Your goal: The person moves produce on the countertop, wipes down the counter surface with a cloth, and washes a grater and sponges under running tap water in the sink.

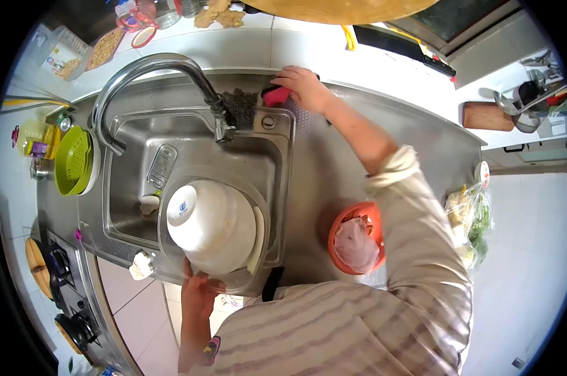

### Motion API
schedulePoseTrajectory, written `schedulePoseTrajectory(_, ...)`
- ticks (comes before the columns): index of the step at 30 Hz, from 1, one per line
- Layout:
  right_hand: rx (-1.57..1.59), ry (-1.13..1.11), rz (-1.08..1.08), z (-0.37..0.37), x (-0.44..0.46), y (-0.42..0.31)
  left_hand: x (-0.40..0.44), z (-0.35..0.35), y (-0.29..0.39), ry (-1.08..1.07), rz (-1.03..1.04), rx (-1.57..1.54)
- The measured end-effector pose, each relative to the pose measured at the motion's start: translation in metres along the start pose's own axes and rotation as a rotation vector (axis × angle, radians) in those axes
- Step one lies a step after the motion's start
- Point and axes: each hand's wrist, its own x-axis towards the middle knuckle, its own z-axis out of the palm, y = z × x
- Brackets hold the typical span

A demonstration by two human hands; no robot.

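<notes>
A large clear bowl (269, 235) sits over the front right of the sink, with a big white bowl (217, 225) tilted on its side in it and pale dishes beside that. My left hand (202, 289) is at the clear bowl's near edge, fingers bent against it under the white bowl. At the back of the counter, right of the faucet, my right hand (301, 86) reaches over a pink and black object (275, 96). Its fingers are stretched out and lie close to or on that object; the contact is unclear.
A curved faucet (164, 61) arches over the sink (123, 229). Dark scouring mesh (238, 108) lies behind it. Green baskets (72, 160) stand left. An orange-red bowl (340, 254) holding a plastic bag stands right of the sink, and bagged vegetables (478, 222) lie farther right.
</notes>
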Motion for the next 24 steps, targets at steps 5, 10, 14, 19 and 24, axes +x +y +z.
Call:
schedulePoseTrajectory(5, -0.059, -0.058, 0.195, 0.048, -0.024, -0.02, -0.006, -0.008, -0.006, 0.033, 0.018, 0.021)
schedulePoseTrajectory(10, -0.089, -0.266, 0.423, 0.024, -0.036, -0.062, 0.002, -0.017, -0.011, 0.057, -0.058, 0.031)
schedulePoseTrajectory(14, -0.294, -0.526, 0.33, 0.014, -0.048, -0.098, 0.005, -0.017, -0.007, -0.041, -0.002, 0.039)
schedulePoseTrajectory(19, -0.336, -0.638, 0.465, 0.018, -0.044, -0.134, -0.002, -0.033, 0.006, -0.099, -0.008, -0.018)
schedulePoseTrajectory(24, -0.216, -0.605, 0.602, 0.034, -0.077, -0.212, -0.005, -0.051, 0.028, -0.172, 0.004, 0.056)
